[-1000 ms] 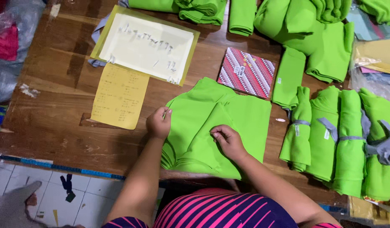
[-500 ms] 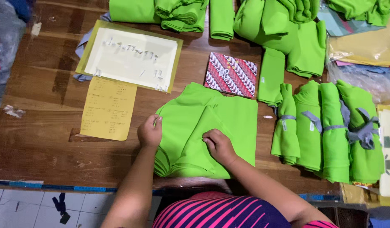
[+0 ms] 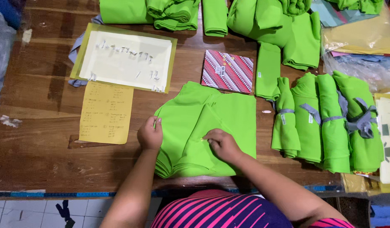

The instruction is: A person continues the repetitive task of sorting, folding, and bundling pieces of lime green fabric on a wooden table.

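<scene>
Stack of bright green fabric pieces (image 3: 212,126) lies on the wooden tabletop (image 3: 38,156) at the near edge, directly before the person. Long axis of the stack runs near-to-far; layered edges show at its near-left corner.

Left hand (image 3: 150,136): at the stack's left edge, fingers curled closed, pinching the edge of the upper layers. Right hand (image 3: 222,145): resting on top of the stack, right of centre, fingertips drawn together and pinching a small fold of the top piece. The cloth lies under and between both hands; the right hand sits further onto it, the left only at the border.

Surroundings:
- Yellow paper sheet (image 3: 106,112), rectangular, with handwriting, left of the stack, flat.
- Pale card on a yellow-green folder (image 3: 126,59), far left, with small pieces laid in rows.
- Red patterned flat packet (image 3: 227,71), striped design, just beyond the stack.
- Row of green rolled bundles (image 3: 328,120) tied with grey strips, right of the stack.
- More folded green cloth (image 3: 288,33) along the far edge.
- Clear plastic bags (image 3: 364,46), far right, holding pale coloured sheets.
</scene>
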